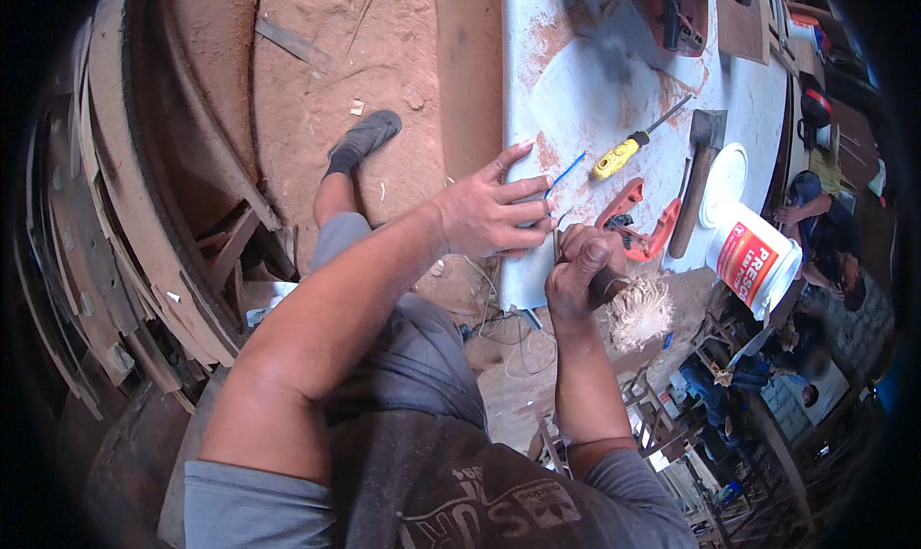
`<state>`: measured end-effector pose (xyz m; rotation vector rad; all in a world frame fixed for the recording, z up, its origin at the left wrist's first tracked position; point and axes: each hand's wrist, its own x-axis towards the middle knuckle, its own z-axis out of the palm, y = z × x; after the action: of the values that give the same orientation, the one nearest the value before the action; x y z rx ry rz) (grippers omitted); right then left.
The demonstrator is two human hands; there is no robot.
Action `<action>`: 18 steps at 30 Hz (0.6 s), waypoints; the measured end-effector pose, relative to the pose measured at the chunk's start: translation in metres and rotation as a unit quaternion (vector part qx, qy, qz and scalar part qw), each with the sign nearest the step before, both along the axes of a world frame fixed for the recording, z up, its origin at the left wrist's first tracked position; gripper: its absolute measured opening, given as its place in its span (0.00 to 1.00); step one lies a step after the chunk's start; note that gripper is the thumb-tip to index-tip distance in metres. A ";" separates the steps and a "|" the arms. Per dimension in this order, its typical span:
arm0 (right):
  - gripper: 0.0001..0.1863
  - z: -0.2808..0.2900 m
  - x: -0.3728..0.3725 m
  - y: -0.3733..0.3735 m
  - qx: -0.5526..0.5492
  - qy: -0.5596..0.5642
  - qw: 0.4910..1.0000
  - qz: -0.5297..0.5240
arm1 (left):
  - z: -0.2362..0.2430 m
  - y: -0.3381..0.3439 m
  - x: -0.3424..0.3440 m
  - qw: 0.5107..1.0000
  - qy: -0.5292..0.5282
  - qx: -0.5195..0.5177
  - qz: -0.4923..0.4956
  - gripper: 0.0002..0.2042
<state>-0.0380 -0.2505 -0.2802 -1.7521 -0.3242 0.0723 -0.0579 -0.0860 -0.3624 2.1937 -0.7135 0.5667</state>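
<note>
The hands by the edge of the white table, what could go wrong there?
The left hand is very close to the right hand, which grips a tool with a frayed end. If the tool slips, it might hurt the left hand.

The white tub is near the table's edge, so a bump from an arm could perhaps knock it off.

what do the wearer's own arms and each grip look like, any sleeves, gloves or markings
Both arms wear short, plain grey-blue sleeves, which join a dark shirt front with a pale print. Below them the left forearm and right forearm are bare. The left grip and right grip are ungloved human hands; no watch or cable shows on either wrist.
</note>
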 end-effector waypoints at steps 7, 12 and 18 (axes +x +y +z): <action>0.23 0.005 0.000 0.000 -0.011 0.001 1.000 -0.009 | 0.002 0.002 0.000 1.000 0.014 0.027 -0.007 0.19; 0.24 0.001 -0.007 -0.012 -0.027 0.008 1.000 -0.008 | 0.005 0.003 0.001 1.000 0.016 0.025 -0.009 0.19; 0.24 -0.001 -0.023 -0.033 -0.034 0.083 0.992 -0.083 | 0.002 0.000 0.001 1.000 0.010 0.017 -0.011 0.21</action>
<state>-0.0606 -0.2833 -0.2808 -1.8217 -0.0545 0.1105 -0.0565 -0.0858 -0.3606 2.2183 -0.7408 0.5238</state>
